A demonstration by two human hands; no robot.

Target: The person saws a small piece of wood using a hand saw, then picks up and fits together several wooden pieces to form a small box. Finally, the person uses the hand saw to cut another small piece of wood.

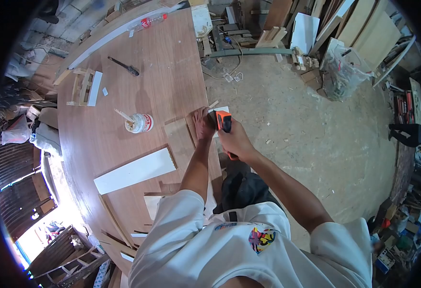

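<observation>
My right hand (235, 140) is wrapped around the handle of an orange and black tool (221, 116), which looks like a handsaw seen end-on; most of its blade is hidden. Beside it, my left hand (203, 124) lies with fingers stretched out, pressing on wood at the table's edge. A white board piece (222, 109) juts past that edge under the tool. Left of my left hand lies a flat brown board (179, 139). Nearer me, a long white board (136, 170) rests on the wooden table (162, 72).
An open white jar (145, 122) with a stick in it stands on the table. Further off are a dark slim tool (123, 66), a small wooden frame (85, 87) and a plastic bottle (154, 20). A clear bag (344, 72) and leaning boards (368, 33) stand across the floor.
</observation>
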